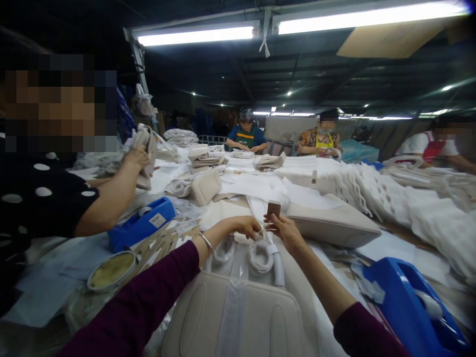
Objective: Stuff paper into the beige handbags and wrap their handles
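Observation:
A beige handbag (241,317) lies in front of me with a strip of clear film over its middle. White-wrapped handle parts (260,256) are coiled at its far end. My right hand (286,230) pinches a small brown hang tag (274,208) above them. My left hand (248,226), with a bangle at the wrist, is closed just left of it, over the coils. Thin white strands show between the two hands; what the left fingertips grip is too small to tell. Another beige bag (334,223) lies just beyond my right hand.
Blue tape dispensers stand at left (143,223) and right (412,302). A round container (111,270) sits at left. White foam sheets (390,208) are heaped at right; wrapped bags (206,186) lie ahead. A co-worker's arm (115,198) handles a bag at left; several people work beyond.

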Demonstrator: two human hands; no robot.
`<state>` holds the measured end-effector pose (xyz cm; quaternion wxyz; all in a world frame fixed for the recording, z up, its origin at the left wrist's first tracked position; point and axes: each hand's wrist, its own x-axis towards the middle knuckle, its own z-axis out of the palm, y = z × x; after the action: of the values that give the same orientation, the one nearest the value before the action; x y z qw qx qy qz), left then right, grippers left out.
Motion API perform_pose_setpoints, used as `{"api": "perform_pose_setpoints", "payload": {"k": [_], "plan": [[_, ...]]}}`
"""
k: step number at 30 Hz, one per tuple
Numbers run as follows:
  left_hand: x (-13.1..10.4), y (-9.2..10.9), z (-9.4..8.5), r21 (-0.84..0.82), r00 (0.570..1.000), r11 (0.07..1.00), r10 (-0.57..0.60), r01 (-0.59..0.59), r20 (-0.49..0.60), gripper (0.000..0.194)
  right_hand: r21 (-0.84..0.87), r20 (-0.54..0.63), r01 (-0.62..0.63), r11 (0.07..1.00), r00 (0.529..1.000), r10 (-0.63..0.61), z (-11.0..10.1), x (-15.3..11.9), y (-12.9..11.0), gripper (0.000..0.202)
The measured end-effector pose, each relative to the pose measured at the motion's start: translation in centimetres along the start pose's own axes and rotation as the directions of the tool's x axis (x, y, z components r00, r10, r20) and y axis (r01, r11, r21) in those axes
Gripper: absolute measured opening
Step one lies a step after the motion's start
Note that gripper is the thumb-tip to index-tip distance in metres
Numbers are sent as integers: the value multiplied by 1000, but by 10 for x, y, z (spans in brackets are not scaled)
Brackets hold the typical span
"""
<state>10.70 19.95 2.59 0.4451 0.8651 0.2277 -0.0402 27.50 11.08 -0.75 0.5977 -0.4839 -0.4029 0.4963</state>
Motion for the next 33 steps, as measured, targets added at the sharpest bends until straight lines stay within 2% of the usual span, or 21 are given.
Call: {"api": "perform_pose_setpoints", "payload": {"k": [3,6,10,12,17,25,29,33], "plan": [[-1,3,-5,-63,998,998,34,-30,59,23,-4,78,-116,993,990,116,-4,-2,0,36],[-2,3,-5,-105,998,993,53,-48,41,17,-39,207,-241,970,947,244,-12,-9,-4,28],[-3,2,-6,-180,1000,984,14,-15,-4,21,-101,366,-332,938,864,345,-22,-17,-3,41],[-2,2,-6,-204,1000,979,1,-5,-18,24,-87,393,-318,944,860,326,-22,-18,2,48],[-1,0,-5,-216,998,976,-25,14,-49,26,-16,329,-260,966,910,250,-13,-21,18,58],[-1,-2,-4,-129,999,992,8,-14,-48,16,23,230,-257,966,942,245,3,-26,24,48],[0,-5,-1,-115,998,993,19,-25,-58,15,-32,132,-244,969,960,246,2,-31,24,51],[-1,3,-2,28,998,999,33,-32,-50,17,-122,39,-246,962,967,252,-2,-42,15,55]]}}
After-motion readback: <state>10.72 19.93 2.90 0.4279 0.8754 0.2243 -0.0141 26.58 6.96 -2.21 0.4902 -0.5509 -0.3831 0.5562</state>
